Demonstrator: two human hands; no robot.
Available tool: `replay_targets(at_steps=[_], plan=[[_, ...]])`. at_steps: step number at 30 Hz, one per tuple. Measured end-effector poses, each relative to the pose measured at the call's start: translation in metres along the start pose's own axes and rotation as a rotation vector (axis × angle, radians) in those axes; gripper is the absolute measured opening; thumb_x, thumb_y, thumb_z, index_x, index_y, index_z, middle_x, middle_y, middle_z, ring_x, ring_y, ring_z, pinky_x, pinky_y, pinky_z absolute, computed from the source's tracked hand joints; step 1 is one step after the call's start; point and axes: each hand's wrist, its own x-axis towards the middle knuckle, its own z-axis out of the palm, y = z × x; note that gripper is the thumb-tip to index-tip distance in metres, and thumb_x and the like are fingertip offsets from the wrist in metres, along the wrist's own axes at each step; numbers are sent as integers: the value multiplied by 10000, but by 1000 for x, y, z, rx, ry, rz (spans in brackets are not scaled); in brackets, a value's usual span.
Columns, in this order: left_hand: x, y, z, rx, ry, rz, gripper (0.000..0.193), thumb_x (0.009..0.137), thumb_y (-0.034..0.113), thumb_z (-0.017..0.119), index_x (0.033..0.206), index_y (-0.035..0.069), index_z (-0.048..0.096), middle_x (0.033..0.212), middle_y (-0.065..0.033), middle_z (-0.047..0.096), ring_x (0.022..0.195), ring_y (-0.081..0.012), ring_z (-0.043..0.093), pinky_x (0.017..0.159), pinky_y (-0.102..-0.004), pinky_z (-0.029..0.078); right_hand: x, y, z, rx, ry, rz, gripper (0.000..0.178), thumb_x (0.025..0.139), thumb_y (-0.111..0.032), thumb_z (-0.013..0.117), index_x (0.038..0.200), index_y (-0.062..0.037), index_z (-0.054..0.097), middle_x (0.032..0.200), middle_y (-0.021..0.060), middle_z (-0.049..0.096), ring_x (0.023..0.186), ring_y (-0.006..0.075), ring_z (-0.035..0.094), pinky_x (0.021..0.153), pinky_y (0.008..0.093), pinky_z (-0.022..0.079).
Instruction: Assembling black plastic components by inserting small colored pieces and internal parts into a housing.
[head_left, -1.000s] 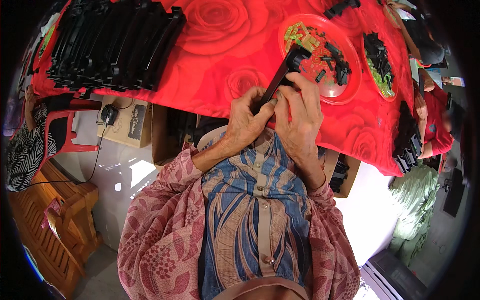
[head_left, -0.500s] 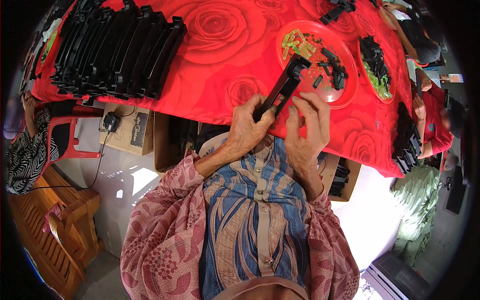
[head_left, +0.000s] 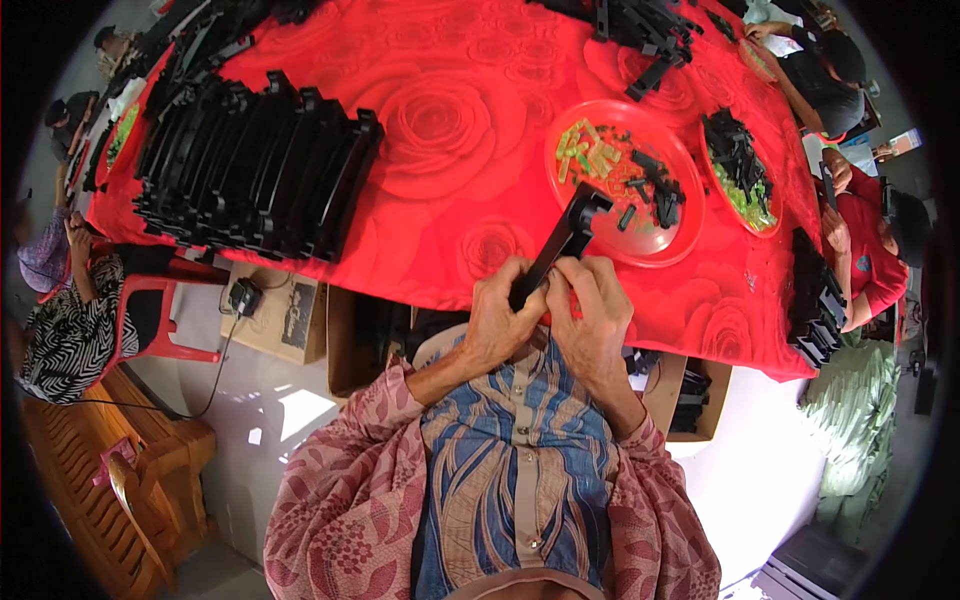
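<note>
My left hand (head_left: 503, 318) grips the near end of a long black plastic bar (head_left: 566, 240) with a hooked far end. The bar tilts up and away to the right above the table's near edge. My right hand (head_left: 594, 318) is closed against the bar's right side, fingers bent and thumb pressed in. Any small piece under those fingertips is hidden. Just beyond the bar lies a round red tray (head_left: 652, 260). It holds yellow-green pieces (head_left: 590, 152) at its left and small black pieces (head_left: 662, 192) at its right.
Many similar black bars (head_left: 255, 175) stand in a row at left on the red rose-patterned tablecloth (head_left: 430, 120). More black parts (head_left: 650, 40) lie at the back. A second tray (head_left: 740, 170) sits at right, near a person in a red shirt (head_left: 872, 245). Cardboard boxes (head_left: 290, 315) stand below the table.
My right hand has come in from beside the bar, its spread fingers closing against it. The whole view has shifted, showing more of the table's far side. My left hand still grips the bar.
</note>
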Motion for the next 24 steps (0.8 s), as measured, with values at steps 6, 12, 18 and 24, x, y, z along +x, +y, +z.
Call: replay_targets(at_steps=[6,12,18,24], plan=[[-5,0,0,-19,-13,-40,198,875,113,619,1001,-35,578,733,-144,605,675,-131,585,595,-315,481,-1,-2,-3,53,10,20,189,795,11,709,975,-15,661,868,143,591,672,297,630,549,368,508],[-6,0,-3,15,-44,-61,239,868,148,625,1017,-28,560,803,-160,639,757,-164,624,672,-338,501,0,-6,-4,108,15,46,168,796,24,701,953,-22,663,846,139,581,668,291,626,553,361,499],[-3,-4,-2,9,-33,48,167,840,77,613,966,-20,563,704,-112,590,651,-134,578,592,-315,473,2,-7,-6,106,-8,48,166,792,35,689,942,-19,645,803,132,559,642,286,607,534,373,478],[-3,-5,-2,69,-36,12,154,828,72,613,956,0,566,664,-109,556,603,-143,551,556,-325,450,1,-6,-5,113,-58,58,171,801,44,664,954,-20,624,785,136,540,640,290,601,529,391,478]])
